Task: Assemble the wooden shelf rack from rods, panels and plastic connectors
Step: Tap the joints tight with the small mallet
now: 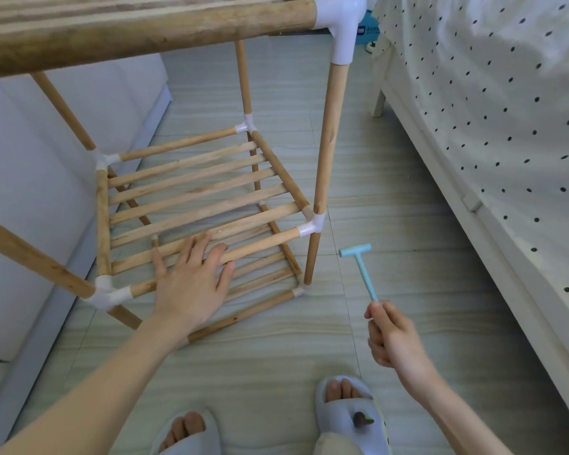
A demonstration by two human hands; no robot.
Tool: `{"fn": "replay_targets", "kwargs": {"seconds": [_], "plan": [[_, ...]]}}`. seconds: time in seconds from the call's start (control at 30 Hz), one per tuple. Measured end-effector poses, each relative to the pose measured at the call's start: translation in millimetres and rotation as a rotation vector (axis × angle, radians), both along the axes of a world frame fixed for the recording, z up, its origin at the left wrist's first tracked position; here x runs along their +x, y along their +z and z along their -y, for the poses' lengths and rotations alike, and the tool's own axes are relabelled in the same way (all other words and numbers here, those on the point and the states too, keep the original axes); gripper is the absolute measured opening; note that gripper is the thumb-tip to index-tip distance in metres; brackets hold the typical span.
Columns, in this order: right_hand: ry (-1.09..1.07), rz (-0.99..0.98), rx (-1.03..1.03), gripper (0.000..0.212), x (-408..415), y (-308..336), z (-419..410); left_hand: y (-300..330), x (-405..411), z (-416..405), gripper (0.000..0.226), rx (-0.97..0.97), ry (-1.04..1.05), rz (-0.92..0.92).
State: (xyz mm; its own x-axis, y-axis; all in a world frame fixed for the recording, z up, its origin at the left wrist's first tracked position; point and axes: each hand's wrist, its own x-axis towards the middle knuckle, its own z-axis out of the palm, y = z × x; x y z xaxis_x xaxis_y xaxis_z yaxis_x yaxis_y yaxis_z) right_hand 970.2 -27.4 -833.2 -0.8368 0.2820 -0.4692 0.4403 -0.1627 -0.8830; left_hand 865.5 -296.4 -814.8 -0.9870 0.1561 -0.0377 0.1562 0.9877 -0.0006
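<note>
- On the tiled floor, beside the bed, the wooden shelf rack is seen standing, three slatted tiers fitted.
- Rods are joined at the corners by white plastic connectors.
- Left hand is laid flat, fingers spread, on the front rod and slats of the middle tier.
- Right hand is curled round the handle end of a small blue plastic mallet, held off the rack, near its front-right leg.
- Two slippered feet are seen at the bottom edge.
</note>
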Motion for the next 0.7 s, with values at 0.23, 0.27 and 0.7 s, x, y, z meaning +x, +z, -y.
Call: {"fn": "replay_targets", "kwargs": {"seconds": [0.23, 0.27, 0.7], "plan": [[0.306, -0.096, 0.479, 0.028, 2, 17, -26, 4, -29, -17, 0.08, 0.007, 0.041, 0.001], [0.325, -0.11, 0.536, 0.029, -3, 18, -23, 1, -30, -18, 0.08, 0.002, 0.053, -0.012], [0.26, -0.176, 0.664, 0.03, -42, 20, -18, -9, -30, -5, 0.068, 0.04, -0.024, -0.148]]}}
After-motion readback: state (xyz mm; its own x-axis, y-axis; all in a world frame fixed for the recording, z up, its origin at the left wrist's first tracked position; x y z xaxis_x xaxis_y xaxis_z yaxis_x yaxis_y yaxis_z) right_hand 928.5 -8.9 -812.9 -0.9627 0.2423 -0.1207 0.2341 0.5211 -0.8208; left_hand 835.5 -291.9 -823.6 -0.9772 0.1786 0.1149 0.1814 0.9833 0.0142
